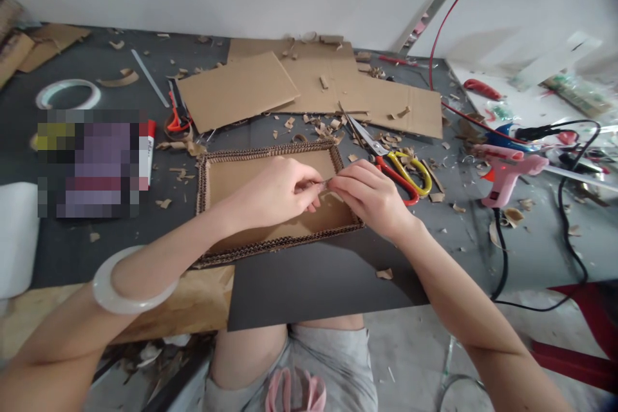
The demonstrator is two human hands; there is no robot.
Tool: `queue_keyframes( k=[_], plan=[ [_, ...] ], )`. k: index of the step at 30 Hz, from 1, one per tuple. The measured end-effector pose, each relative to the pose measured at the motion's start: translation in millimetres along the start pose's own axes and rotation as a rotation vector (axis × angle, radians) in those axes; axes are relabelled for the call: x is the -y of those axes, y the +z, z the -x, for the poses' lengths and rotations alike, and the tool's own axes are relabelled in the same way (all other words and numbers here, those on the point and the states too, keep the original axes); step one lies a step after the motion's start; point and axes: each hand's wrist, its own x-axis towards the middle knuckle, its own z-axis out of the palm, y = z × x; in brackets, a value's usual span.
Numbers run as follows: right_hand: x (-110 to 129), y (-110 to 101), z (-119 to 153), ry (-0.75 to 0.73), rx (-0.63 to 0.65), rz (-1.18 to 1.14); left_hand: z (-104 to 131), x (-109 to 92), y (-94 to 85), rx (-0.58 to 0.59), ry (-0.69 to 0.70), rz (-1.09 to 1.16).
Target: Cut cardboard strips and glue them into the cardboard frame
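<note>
Over a shallow cardboard tray (280, 243) with thick corrugated walls, my left hand (275, 192) and my right hand (371, 196) meet fingertip to fingertip. Both are closed in a pinch around something small between them, too small and too covered by the fingers to name. The right hand is above the tray's right wall, while the left reaches across its middle. Just right of the right hand lie scissors (379, 150) with one red and one yellow handle loop, blades spread and pointing away.
Flat cardboard pieces (236, 91) lie behind the tray among many scraps. A utility knife (179, 117), a marker (146, 161) and a tape roll (42, 102) are to the left. At the right stands a pink glue gun (503, 177) with a black cable (502, 264).
</note>
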Motion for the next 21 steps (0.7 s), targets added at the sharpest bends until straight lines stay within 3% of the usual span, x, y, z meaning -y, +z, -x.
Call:
queue_keyframes(
  k=[4,12,21],
  plan=[
    [3,-3,-4,0.010,0.016,-0.026,0,1,0.1,0.001,-0.011,0.015],
    [0,-3,-3,0.116,-0.141,0.008,-1,6,0.0,-0.046,-0.095,0.109],
    [8,7,-4,0.164,-0.186,-0.036,1,-1,8.3,-0.101,-0.047,0.027]
  ],
)
